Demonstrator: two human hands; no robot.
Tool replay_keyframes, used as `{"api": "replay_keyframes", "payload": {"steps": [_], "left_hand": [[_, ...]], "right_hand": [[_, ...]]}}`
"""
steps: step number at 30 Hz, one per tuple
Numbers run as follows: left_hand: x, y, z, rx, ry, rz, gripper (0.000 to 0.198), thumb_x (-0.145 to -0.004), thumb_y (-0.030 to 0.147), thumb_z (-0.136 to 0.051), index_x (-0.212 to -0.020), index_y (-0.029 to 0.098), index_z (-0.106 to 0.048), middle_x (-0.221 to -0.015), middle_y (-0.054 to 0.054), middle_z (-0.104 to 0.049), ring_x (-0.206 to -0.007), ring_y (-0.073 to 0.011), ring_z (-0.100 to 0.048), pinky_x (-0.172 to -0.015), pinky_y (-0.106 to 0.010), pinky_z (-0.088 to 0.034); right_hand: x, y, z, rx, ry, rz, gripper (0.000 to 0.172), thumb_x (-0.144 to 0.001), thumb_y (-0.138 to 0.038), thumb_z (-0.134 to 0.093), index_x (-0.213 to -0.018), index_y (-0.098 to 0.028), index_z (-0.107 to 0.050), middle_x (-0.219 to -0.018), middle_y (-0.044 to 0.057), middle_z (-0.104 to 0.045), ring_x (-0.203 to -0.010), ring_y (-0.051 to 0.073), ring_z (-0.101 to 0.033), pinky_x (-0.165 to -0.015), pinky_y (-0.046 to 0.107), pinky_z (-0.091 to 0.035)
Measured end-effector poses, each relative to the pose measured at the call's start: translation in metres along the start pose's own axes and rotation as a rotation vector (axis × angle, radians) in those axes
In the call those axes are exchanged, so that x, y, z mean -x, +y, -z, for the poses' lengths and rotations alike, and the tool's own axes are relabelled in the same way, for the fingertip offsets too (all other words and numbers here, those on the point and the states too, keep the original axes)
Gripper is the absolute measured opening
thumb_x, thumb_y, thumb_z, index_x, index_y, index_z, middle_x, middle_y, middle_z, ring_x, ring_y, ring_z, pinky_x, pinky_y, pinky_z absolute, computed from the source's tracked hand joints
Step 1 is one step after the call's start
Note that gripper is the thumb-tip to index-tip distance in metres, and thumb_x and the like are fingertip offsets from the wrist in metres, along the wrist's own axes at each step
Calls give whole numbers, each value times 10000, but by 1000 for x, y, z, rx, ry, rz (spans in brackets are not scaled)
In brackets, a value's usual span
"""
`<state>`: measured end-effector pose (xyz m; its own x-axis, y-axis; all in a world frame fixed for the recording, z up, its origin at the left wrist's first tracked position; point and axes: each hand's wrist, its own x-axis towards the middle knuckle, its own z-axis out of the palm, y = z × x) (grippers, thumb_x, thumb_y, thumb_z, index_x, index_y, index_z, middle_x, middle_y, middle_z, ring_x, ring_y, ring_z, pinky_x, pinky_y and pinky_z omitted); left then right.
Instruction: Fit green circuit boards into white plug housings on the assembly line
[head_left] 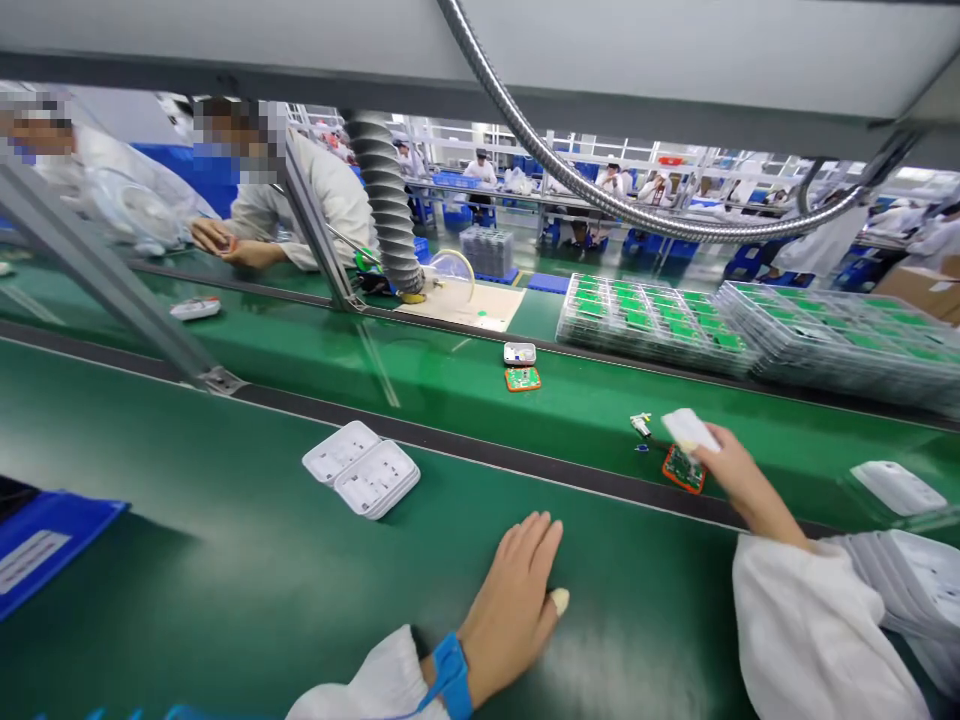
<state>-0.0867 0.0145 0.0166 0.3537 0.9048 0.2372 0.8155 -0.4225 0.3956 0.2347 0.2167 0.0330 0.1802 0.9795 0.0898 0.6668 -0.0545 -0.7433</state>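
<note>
My left hand (510, 610) lies palm down on the green work surface (247, 560), fingers stretched out, with nothing in it. A yellowish finger cot (559, 601) covers its thumb tip, and a blue wrist strap (452, 672) circles the wrist. Over the belt, my right hand (731, 465) grips a white plastic cover (688, 430), slightly blurred. Just below that cover is a green circuit board with an orange edge (684, 470). Small white and yellow parts (640, 425) lie to its left. Stacked white plastic shells (377, 478) rest on the work surface, left of my left hand.
On the belt sit a white shell (520, 353) and another orange-edged board (523, 379). Clear trays of green boards (645, 318) stand beyond. White shells (922, 575) are stacked at right. A metal hose (555, 175) hangs overhead. A co-worker's hands (240, 248) are across the belt.
</note>
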Motion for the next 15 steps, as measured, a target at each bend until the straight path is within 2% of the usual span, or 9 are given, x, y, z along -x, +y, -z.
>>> {"api": "replay_keyframes", "payload": {"steps": [2,4,6,7,8,9,10,13,15], "left_hand": [[-1,1,5,-24,141,20,692,-800,139,-456,-1422,135,-152,-1478,-142,-209,-1372,-288,-149,-1086,-491,-244],[0,1,13,-48,201,-38,683,-793,110,-440,-1420,146,-169,-1465,-151,-229,-1361,-316,-161,-1071,-529,-225],[3,1,20,-9,167,-138,643,-791,85,-413,-1401,168,-229,-1365,-148,-390,-1275,-301,-331,-1023,-508,-299],[5,1,23,29,140,-164,613,-792,85,-405,-1384,171,-267,-1278,-143,-473,-1189,-285,-423,-976,-482,-353],[7,0,25,70,117,-163,580,-794,91,-402,-1361,168,-307,-1189,-135,-529,-1098,-270,-484,-925,-457,-395],[10,0,27,117,109,-131,547,-796,100,-405,-1336,163,-343,-1125,-128,-556,-1030,-259,-512,-887,-438,-419],[12,-1,28,168,121,-70,517,-797,111,-412,-1310,160,-373,-1101,-123,-564,-1001,-253,-519,-871,-425,-427],[18,-3,34,373,205,133,442,-789,134,-450,-1228,185,-442,-1126,-89,-564,-1003,-223,-524,-875,-368,-428],[21,-7,41,499,261,242,381,-777,149,-480,-1154,203,-488,-1075,-51,-588,-944,-192,-548,-824,-316,-441]], "right_hand": [[53,-36,-24,-160,-374,98,616,-647,-404,-645,-1194,-171,-485,-1119,107,-591,-905,231,-586,-753,332,-478],[107,-67,-43,-233,-706,226,613,-671,-400,-653,-1222,-205,-470,-1127,68,-590,-929,221,-580,-792,335,-473],[143,-88,-55,-243,-943,354,602,-677,-404,-663,-1225,-226,-486,-1123,44,-593,-966,218,-569,-837,338,-460],[151,-93,-58,-231,-1029,406,568,-703,-415,-641,-1221,-229,-498,-1128,43,-592,-979,216,-566,-853,338,-453],[151,-95,-58,-215,-1055,442,535,-732,-431,-608,-1215,-225,-508,-1132,49,-591,-989,215,-564,-865,340,-449],[143,-93,-57,-187,-1020,457,506,-764,-448,-562,-1211,-217,-515,-1139,60,-587,-1000,216,-561,-874,345,-445],[130,-87,-54,-149,-916,449,493,-792,-464,-509,-1210,-202,-515,-1141,77,-585,-1007,221,-560,-879,353,-443],[73,-56,-47,188,-311,308,527,-807,-473,-449,-1219,-151,-506,-1158,141,-570,-1087,282,-517,-932,415,-393],[39,-32,-48,501,-133,176,613,-771,-459,-485,-1240,-64,-474,-1182,216,-541,-1115,351,-488,-921,463,-383]]}}
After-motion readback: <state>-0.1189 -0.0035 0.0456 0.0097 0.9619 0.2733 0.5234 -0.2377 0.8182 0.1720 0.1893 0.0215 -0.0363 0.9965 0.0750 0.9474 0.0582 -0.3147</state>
